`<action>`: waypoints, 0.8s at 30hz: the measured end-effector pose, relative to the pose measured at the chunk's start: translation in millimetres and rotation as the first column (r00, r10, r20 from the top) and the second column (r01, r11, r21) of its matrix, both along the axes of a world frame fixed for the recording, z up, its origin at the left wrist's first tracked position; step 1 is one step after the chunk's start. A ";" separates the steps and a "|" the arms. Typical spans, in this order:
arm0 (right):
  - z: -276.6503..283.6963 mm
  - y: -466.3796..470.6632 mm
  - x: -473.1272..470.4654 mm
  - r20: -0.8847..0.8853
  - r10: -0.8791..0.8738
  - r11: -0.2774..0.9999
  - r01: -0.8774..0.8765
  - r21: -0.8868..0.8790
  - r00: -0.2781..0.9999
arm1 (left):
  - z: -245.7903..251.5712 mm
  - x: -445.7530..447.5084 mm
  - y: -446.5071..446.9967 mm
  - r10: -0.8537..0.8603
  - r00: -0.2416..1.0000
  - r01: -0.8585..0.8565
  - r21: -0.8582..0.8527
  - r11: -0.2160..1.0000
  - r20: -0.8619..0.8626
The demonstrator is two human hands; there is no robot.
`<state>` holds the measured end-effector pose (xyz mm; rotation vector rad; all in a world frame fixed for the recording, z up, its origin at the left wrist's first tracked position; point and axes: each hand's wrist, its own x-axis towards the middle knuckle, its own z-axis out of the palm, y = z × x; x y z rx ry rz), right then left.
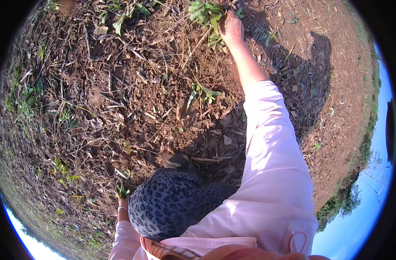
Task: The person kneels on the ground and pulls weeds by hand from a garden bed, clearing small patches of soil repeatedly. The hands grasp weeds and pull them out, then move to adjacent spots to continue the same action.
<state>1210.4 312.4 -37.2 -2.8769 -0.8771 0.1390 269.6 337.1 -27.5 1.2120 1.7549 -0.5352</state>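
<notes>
My right hand reaches far out at the top of the view, its fingers closed around a clump of leafy green weeds at ground level. Leaves hide the fingertips. At lower left, my left hand is low beside my bent knee, which covers part of it. Green leaves stick up out of that hand's grip. Between the hands lies brown soil strewn with dry stalks and dead leaves. A small uprooted-looking green plant lies on this soil.
My knee in leopard-print cloth stands close in front of me. More green weeds grow at the left, and leafy stems lie at the top. A stone is at upper left. Bushes edge the field at right.
</notes>
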 end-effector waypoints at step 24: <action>-52.8 -131.7 144.6 0.086 -0.359 0.867 0.366 -0.339 0.929 | 1.3 261.0 154.6 -0.173 0.983 0.086 0.672 0.735 0.063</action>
